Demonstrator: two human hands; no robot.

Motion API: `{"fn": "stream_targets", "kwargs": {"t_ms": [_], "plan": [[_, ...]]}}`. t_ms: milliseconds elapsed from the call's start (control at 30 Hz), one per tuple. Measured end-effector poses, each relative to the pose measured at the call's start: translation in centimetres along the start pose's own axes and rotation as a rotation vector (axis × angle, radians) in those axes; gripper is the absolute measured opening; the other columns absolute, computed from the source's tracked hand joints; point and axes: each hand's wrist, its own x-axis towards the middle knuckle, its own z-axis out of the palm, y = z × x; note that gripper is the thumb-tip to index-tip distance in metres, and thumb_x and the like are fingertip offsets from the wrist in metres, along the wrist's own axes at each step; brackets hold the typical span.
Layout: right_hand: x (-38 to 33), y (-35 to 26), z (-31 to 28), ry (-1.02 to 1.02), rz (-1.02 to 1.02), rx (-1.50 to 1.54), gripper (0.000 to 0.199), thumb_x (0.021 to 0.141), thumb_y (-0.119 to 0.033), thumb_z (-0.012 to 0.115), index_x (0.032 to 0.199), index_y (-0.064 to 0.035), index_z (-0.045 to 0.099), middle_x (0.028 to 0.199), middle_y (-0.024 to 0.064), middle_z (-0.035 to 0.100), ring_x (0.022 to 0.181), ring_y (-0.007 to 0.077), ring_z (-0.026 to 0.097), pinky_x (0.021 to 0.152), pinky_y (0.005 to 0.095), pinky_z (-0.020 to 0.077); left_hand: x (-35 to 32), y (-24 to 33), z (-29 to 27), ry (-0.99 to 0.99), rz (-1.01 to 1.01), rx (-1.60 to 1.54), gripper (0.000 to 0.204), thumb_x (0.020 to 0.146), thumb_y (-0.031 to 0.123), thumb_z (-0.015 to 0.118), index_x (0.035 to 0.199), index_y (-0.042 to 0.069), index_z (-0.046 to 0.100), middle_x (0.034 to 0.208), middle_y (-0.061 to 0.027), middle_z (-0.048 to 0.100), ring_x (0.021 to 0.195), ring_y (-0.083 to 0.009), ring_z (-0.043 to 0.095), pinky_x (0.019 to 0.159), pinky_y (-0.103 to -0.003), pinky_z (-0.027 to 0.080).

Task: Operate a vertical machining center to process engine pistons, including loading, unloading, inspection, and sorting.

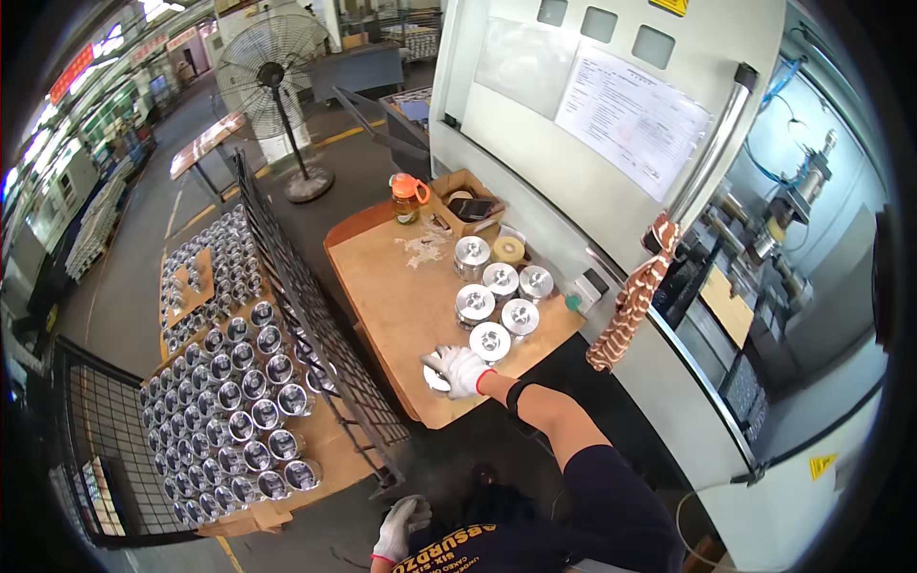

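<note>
My right hand (462, 371), in a white glove with a red cuff, is closed over a silver metal piston (436, 373) at the near edge of the table. The fingers cover part of it. Just beyond stands another piston (490, 341), and several more pistons (475, 304) are grouped upright behind it on the brown tabletop (382, 296). My left hand (402, 527), gloved too, hangs low near my body, away from the table. Its fingers are curled, and nothing shows in them.
To the left, a black mesh crate (315, 334) holds rows of pistons (229, 394) on cardboard. An orange-lidded bottle (408, 196), a cardboard box (465, 202) and a tape roll (508, 250) sit at the table's back. At right, a machine (755, 296) stands open; a patterned cloth (638, 301) hangs from its handle.
</note>
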Motion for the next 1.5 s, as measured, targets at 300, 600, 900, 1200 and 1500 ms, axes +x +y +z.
{"fn": "stream_targets", "kwargs": {"t_ms": [300,600,900,1200,1500], "plan": [[-12.4,-3.5,3.2,0.096,0.434,0.697,0.101,0.061,-0.045,0.086,0.143,-0.0061,0.042,0.121,0.0257,0.059,0.112,0.0399,0.060,0.098,0.0417,0.0494,-0.1,1.2,6.6,0.049,0.080,0.120,0.048,0.095,0.032,0.065,0.133,0.004,0.057,0.120,-0.0103,0.066,0.099,-0.0201,0.065,0.089,-0.035,0.052],[-25.3,-8.8,-2.1,0.162,0.549,2.018,0.096,0.083,-0.041,0.077,0.154,-0.0032,0.025,0.142,0.0112,0.050,0.127,0.0203,0.051,0.103,0.0357,0.0434,2.3,5.2,15.3,-0.406,0.728,0.407,0.034,0.093,0.008,0.067,0.125,0.000,0.058,0.110,-0.0060,0.068,0.097,-0.0138,0.064,0.084,-0.027,0.051],[-35.5,-4.6,-12.0,0.825,0.577,0.778,0.102,0.065,-0.032,0.089,0.149,-0.0057,0.035,0.138,0.0169,0.050,0.121,0.0304,0.056,0.103,0.0397,0.0463,4.8,9.5,29.4,-0.763,0.100,0.023,0.056,0.103,0.049,0.044,0.136,0.004,0.052,0.129,-0.0121,0.062,0.118,-0.0249,0.061,0.103,-0.042,0.049],[-45.2,14.9,-16.2,0.960,0.965,0.750,0.092,0.065,-0.034,0.085,0.143,-0.0016,0.047,0.131,0.0198,0.057,0.123,0.0275,0.056,0.105,0.0368,0.0438,10.9,7.2,50.1,-0.927,0.642,0.679,0.045,0.104,0.032,0.053,0.135,0.000,0.054,0.127,-0.0078,0.061,0.116,-0.0161,0.057,0.099,-0.033,0.046],[-48.9,40.8,-17.7,0.867,1.321,0.134,0.094,0.063,-0.052,0.078,0.139,-0.0053,0.049,0.121,0.0247,0.057,0.113,0.0386,0.058,0.098,0.0445,0.0481,20.3,7.0,61.5,-0.537,1.545,1.257,0.034,0.089,0.039,0.067,0.104,0.008,0.068,0.095,-0.0097,0.070,0.087,-0.0295,0.067,0.080,-0.043,0.052]]}}
